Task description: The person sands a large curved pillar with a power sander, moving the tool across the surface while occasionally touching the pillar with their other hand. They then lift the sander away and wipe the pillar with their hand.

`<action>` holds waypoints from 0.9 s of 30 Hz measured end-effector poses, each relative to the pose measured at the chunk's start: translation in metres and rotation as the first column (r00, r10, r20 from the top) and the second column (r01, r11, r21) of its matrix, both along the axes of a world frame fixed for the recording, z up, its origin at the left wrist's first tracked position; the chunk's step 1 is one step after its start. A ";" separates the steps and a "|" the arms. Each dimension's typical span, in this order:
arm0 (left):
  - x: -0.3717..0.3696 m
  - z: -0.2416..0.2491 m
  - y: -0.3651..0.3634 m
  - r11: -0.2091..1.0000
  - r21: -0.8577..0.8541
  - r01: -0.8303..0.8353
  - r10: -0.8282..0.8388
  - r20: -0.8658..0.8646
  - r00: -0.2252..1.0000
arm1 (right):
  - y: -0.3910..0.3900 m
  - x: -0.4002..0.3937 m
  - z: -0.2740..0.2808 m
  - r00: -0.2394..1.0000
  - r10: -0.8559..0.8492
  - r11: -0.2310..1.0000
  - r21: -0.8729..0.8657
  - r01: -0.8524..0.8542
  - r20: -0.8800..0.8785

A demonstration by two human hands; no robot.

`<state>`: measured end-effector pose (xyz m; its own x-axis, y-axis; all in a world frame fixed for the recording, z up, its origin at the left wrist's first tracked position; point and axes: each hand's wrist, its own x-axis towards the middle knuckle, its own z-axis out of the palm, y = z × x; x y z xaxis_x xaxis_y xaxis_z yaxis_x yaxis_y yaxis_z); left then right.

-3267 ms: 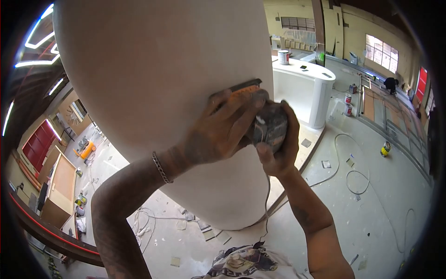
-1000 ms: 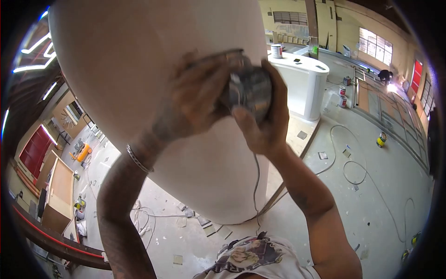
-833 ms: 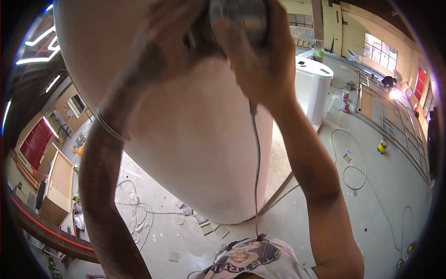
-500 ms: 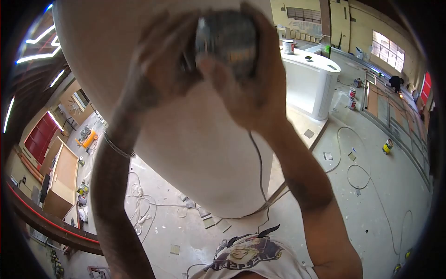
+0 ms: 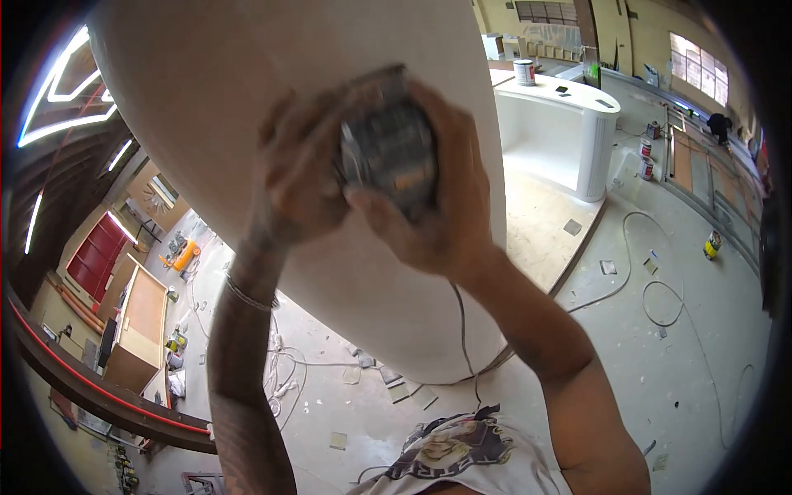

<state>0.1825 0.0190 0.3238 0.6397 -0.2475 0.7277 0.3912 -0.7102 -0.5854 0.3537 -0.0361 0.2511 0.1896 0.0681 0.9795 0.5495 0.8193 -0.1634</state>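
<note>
Both of my hands are raised against a tall, curved, off-white panel (image 5: 371, 297). Between them is a dark electric sander (image 5: 392, 153), blurred, its face on the panel hidden behind its body. My right hand (image 5: 450, 194) wraps the right side of the sander, with the thumb across its lower end. My left hand (image 5: 301, 169) is closed around the left side, its fingers smeared by motion. A grey cord (image 5: 464, 330) hangs from below my right hand down in front of the panel.
Right of the panel, a white curved counter (image 5: 569, 140) carries a paint can (image 5: 524, 73). Loose cable (image 5: 285, 371) and sanding sheets (image 5: 400, 388) litter the floor. A yellow can (image 5: 712, 244) stands at right. An orange compressor (image 5: 181, 254) is far left. A person (image 5: 719, 125) crouches far right.
My hands and the sander have moved down the panel and slightly left in view. The camera view has shifted, so the surroundings sit further right. Both hands keep their grip.
</note>
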 end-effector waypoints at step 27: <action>-0.020 -0.131 -0.012 0.968 -0.250 -0.027 0.022 -0.024 0.999 | -0.018 -0.017 -0.127 0.998 0.069 0.986 -0.153 -0.065 0.017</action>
<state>0.1629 0.0070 0.1932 0.6592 -0.0430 0.7507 0.3999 -0.8254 -0.3985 0.3366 -0.0543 0.1240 0.1583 0.2286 0.9606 0.4991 0.8209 -0.2776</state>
